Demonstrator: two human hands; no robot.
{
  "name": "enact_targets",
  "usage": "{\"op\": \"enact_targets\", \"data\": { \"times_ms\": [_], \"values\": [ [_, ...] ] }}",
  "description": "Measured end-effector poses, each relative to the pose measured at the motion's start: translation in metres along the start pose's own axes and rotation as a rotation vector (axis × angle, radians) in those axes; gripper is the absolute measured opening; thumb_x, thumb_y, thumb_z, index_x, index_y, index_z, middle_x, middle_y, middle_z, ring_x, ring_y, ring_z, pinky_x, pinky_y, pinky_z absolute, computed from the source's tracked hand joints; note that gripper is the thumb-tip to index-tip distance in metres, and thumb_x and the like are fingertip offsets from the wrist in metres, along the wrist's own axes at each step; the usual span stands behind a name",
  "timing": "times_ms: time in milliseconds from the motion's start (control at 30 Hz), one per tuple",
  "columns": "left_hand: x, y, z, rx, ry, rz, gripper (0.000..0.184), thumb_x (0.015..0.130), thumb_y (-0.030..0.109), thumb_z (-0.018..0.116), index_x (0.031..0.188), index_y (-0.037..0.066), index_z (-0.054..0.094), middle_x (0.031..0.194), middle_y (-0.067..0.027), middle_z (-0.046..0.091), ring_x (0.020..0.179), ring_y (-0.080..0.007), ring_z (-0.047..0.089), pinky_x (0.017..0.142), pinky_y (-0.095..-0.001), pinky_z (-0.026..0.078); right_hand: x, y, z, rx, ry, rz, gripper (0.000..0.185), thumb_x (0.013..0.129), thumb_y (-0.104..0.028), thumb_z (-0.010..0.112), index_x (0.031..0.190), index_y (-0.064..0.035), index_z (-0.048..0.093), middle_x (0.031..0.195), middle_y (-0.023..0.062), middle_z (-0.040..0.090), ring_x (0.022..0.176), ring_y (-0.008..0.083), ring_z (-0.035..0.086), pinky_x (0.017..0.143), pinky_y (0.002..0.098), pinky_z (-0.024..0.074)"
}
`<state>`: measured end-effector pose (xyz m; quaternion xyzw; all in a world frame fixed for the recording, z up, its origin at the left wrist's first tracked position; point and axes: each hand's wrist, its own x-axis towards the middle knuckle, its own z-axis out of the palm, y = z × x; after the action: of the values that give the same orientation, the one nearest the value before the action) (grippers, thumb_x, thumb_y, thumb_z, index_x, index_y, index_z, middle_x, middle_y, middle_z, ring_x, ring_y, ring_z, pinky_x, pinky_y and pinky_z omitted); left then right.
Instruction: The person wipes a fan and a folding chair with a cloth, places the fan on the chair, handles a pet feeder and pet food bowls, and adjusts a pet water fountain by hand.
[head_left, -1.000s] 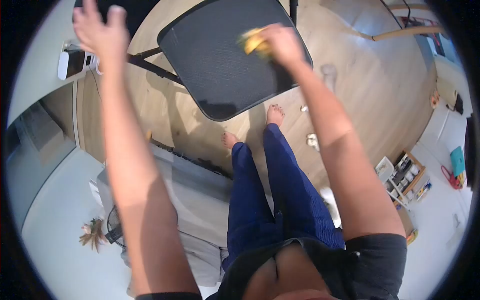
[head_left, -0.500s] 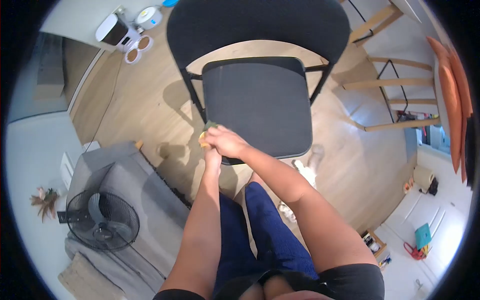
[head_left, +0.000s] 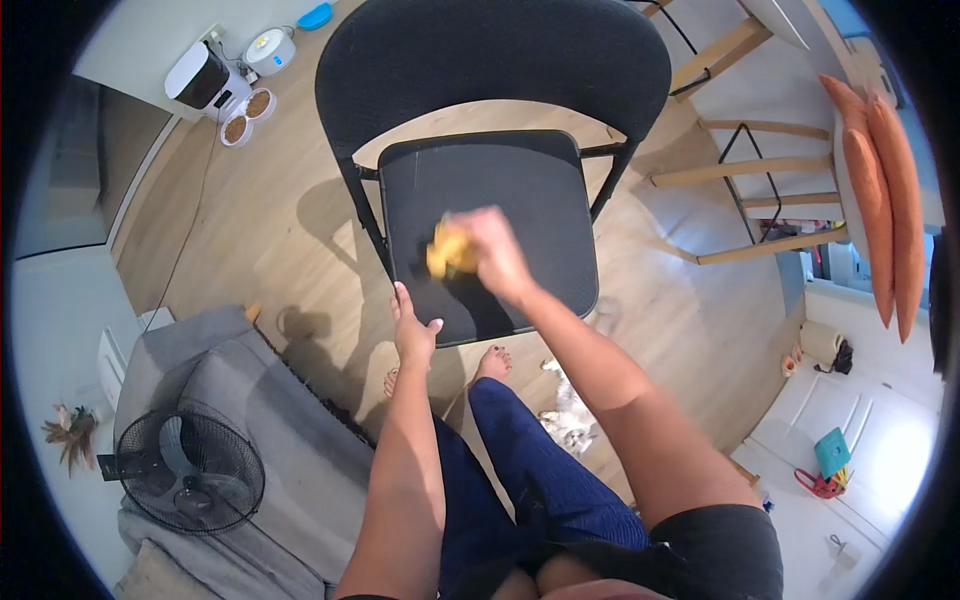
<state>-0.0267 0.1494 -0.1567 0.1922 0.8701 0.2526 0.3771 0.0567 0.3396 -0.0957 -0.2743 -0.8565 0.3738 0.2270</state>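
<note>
A black chair with a padded seat (head_left: 490, 185) and a rounded backrest (head_left: 490, 60) stands in front of me. My right hand (head_left: 490, 250), smeared by motion, is closed on a crumpled yellow cloth (head_left: 450, 250) over the left middle of the seat. At the seat's near left corner is my left hand (head_left: 414, 332), its thumb and forefinger spread apart along the edge. Its other fingers are partly hidden. Dark patches lie on the seat below the cloth; I cannot tell shadow from dampness.
A white cat (head_left: 572, 410) lies on the floor by my right foot (head_left: 492, 362). On the left are a grey sofa (head_left: 290, 390) and a black fan (head_left: 190, 470). A pet feeder (head_left: 205, 80) with bowls stands back left. Wooden-legged chairs (head_left: 750, 175) with orange cushions (head_left: 880, 200) are on the right.
My hands were together at the seat's near left corner. My right hand has moved away over the seat with the yellow cloth; my left has stayed near the corner, its fingers now spread.
</note>
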Motion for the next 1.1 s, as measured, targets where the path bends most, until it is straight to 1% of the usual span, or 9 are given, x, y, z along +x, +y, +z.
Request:
{"op": "enact_targets", "data": {
  "times_ms": [100, 200, 300, 433, 700, 767, 933, 1000, 1100],
  "values": [
    [-0.004, 0.01, -0.002, 0.061, -0.011, -0.06, 0.108, 0.072, 0.008, 0.075, 0.147, 0.025, 0.0, 0.148, -0.0222, 0.019, 0.132, -0.0346, 0.034, 0.105, -0.0376, 0.035, 0.069, 0.004, -0.072, -0.054, 0.966, 0.174, 0.038, 0.077, 0.011, 0.041, 0.113, -0.003, 0.045, 0.116, 0.0165, 0.042, 0.108, 0.0288, 0.044, 0.098, 0.0389, 0.0354],
    [-0.003, 0.015, 0.0, 0.134, -0.007, -0.124, 0.106, 0.072, 0.007, 0.073, 0.147, 0.027, 0.001, 0.151, -0.0149, 0.015, 0.127, -0.0324, 0.041, 0.099, -0.0381, 0.043, 0.115, 0.03, -0.137, 0.053, 1.434, 0.339, 0.03, 0.079, 0.012, 0.044, 0.107, 0.003, 0.043, 0.108, 0.0148, 0.038, 0.101, 0.0253, 0.044, 0.092, 0.0366, 0.0393],
    [-0.003, 0.022, -0.003, 0.164, -0.028, -0.173, 0.106, 0.073, 0.007, 0.073, 0.147, 0.028, 0.0, 0.151, -0.0154, 0.016, 0.127, -0.0328, 0.04, 0.099, -0.0382, 0.043, 0.145, 0.038, -0.088, -0.008, 1.03, 0.065, 0.027, 0.072, 0.013, 0.046, 0.094, -0.0003, 0.054, 0.098, 0.013, 0.052, 0.09, 0.0251, 0.053, 0.087, 0.0366, 0.0422],
    [-0.001, 0.018, 0.001, 0.166, -0.014, -0.143, 0.109, 0.073, 0.01, 0.074, 0.147, 0.028, -0.003, 0.147, -0.0222, 0.022, 0.127, -0.0346, 0.04, 0.101, -0.0391, 0.039, 0.09, -0.019, 0.045, 0.05, -0.376, -0.398, 0.023, 0.07, 0.002, 0.06, 0.084, -0.0155, 0.066, 0.093, 0.0073, 0.059, 0.095, 0.0266, 0.054, 0.085, 0.0359, 0.0456],
    [-0.003, 0.019, -0.002, 0.177, -0.014, -0.169, 0.109, 0.073, 0.01, 0.074, 0.146, 0.031, -0.003, 0.147, -0.0217, 0.022, 0.129, -0.0341, 0.038, 0.103, -0.0396, 0.037, 0.145, -0.016, -0.101, 0.049, 1.336, -0.07, 0.022, 0.084, 0.007, 0.042, 0.104, 0.0004, 0.051, 0.099, 0.0105, 0.044, 0.091, 0.0223, 0.046, 0.085, 0.034, 0.039],
    [-0.002, 0.018, -0.001, 0.142, -0.021, -0.188, 0.109, 0.073, 0.01, 0.074, 0.146, 0.032, -0.003, 0.147, -0.0219, 0.022, 0.129, -0.0339, 0.037, 0.104, -0.0401, 0.037, 0.156, 0.017, -0.087, 0.082, 1.164, -0.002, 0.025, 0.082, 0.008, 0.042, 0.104, 0.0007, 0.051, 0.098, 0.0114, 0.045, 0.09, 0.0234, 0.048, 0.085, 0.0361, 0.0405],
    [-0.001, 0.014, -0.001, 0.09, -0.032, -0.178, 0.109, 0.072, 0.009, 0.074, 0.146, 0.031, -0.003, 0.147, -0.0216, 0.023, 0.13, -0.034, 0.035, 0.104, -0.0393, 0.037, 0.094, 0.009, 0.018, -0.211, -0.523, -0.411, 0.022, 0.068, -0.001, 0.061, 0.083, -0.0156, 0.066, 0.095, 0.0024, 0.058, 0.094, 0.0253, 0.054, 0.083, 0.036, 0.0467],
    [0.0, 0.011, -0.001, 0.106, -0.024, -0.157, 0.109, 0.072, 0.009, 0.075, 0.146, 0.031, -0.003, 0.147, -0.0218, 0.023, 0.13, -0.0339, 0.035, 0.104, -0.039, 0.037, 0.083, -0.034, 0.028, -0.099, -0.379, -0.341, 0.029, 0.065, 0.002, 0.061, 0.087, -0.0163, 0.066, 0.096, 0.0027, 0.056, 0.094, 0.0243, 0.053, 0.086, 0.0341, 0.0452],
    [-0.001, 0.014, -0.001, 0.111, -0.008, -0.163, 0.11, 0.071, 0.01, 0.075, 0.147, 0.029, -0.002, 0.147, -0.0222, 0.023, 0.13, -0.0335, 0.036, 0.104, -0.0383, 0.036, 0.132, -0.071, -0.005, -0.104, 0.468, -0.459, 0.03, 0.078, 0.008, 0.052, 0.099, -0.0102, 0.062, 0.1, 0.0127, 0.05, 0.097, 0.0293, 0.047, 0.083, 0.0364, 0.0415]
  ]
}}
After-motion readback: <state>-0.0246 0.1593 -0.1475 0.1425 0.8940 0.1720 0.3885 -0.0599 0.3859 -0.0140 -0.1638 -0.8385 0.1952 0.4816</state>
